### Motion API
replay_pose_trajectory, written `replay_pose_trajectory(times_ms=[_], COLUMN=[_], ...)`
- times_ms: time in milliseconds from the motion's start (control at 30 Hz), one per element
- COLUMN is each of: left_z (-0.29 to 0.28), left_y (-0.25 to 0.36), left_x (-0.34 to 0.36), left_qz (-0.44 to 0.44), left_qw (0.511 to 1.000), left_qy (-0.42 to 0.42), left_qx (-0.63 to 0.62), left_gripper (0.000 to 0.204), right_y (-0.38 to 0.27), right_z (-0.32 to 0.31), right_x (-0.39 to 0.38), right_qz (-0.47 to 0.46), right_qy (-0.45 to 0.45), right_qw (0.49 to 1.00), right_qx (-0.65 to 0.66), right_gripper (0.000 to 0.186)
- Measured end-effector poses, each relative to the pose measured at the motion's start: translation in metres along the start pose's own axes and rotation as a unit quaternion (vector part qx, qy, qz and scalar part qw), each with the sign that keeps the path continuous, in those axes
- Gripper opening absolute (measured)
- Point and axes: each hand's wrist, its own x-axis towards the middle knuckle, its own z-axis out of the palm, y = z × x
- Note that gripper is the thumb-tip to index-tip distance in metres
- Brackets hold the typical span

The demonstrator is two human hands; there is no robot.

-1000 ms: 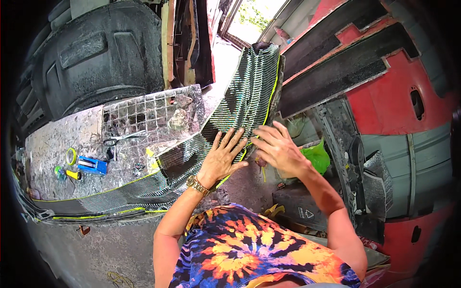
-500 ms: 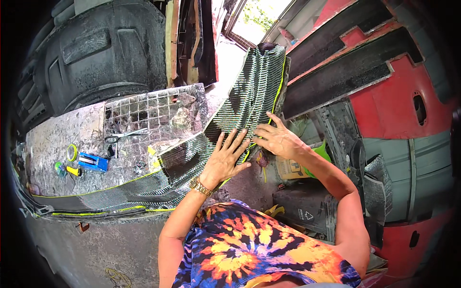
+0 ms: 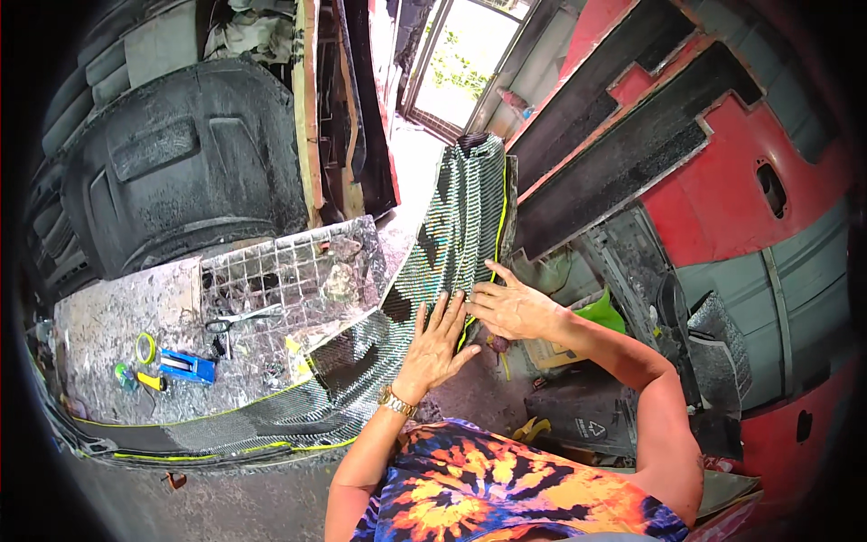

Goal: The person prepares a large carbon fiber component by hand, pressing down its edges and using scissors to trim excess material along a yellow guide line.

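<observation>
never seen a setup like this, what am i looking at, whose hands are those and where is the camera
There is no machine here: these are a person's own bare hands. The camera sits on their head, looking down, so their patterned shirt shows at the bottom. Its wide fisheye lens bends straight edges and leaves the rim dark.

The left hand, with a gold-toned watch on its wrist, lies spread on a long, shiny, dark woven sheet. The right hand has its fingers at the sheet's yellow-green edge; whether they pinch it is hard to tell.

The sheet runs along the near side of a worn workbench and reaches past its right end. On the bench lie scissors, a yellow ring-shaped roll and a blue box-like object.
</observation>
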Motion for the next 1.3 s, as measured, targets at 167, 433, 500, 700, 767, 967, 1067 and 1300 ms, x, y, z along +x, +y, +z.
replay_pose_trajectory(times_ms=[167,433,500,700,767,967,1067,1300], left_z=[-0.008,-0.008,-0.007,-0.005,-0.006,-0.002,0.001,0.002], left_y=[-0.019,-0.038,-0.035,-0.031,-0.028,-0.020,-0.013,-0.007], left_x=[0.016,0.041,0.041,0.039,0.040,0.041,0.040,0.039], left_qz=[-0.044,-0.013,0.002,-0.008,-0.008,-0.002,-0.020,-0.052], left_qw=[0.996,0.987,0.990,0.995,0.997,0.998,0.997,0.996], left_qy=[0.051,0.103,0.086,0.042,0.039,0.055,0.055,0.029], left_qx=[-0.050,-0.122,-0.108,-0.085,-0.071,-0.034,-0.043,-0.059], left_gripper=[0.061,0.055,0.054,0.057,0.055,0.055,0.055,0.053], right_y=[-0.001,-0.003,-0.003,-0.006,-0.008,-0.008,-0.003,0.018], right_z=[-0.005,0.001,0.001,0.001,0.002,-0.003,-0.015,-0.055], right_x=[0.003,0.001,-0.001,0.000,0.000,-0.003,-0.007,-0.013], right_qz=[0.002,0.020,0.023,0.031,0.032,0.025,0.049,0.126], right_qy=[-0.023,-0.034,-0.035,-0.010,-0.004,0.018,0.055,0.092], right_qw=[1.000,0.999,0.999,0.999,0.999,1.000,0.993,0.982], right_qx=[-0.006,0.021,0.022,0.008,0.000,0.004,0.095,0.107], right_gripper=[0.048,0.040,0.039,0.030,0.028,0.027,0.032,0.030])
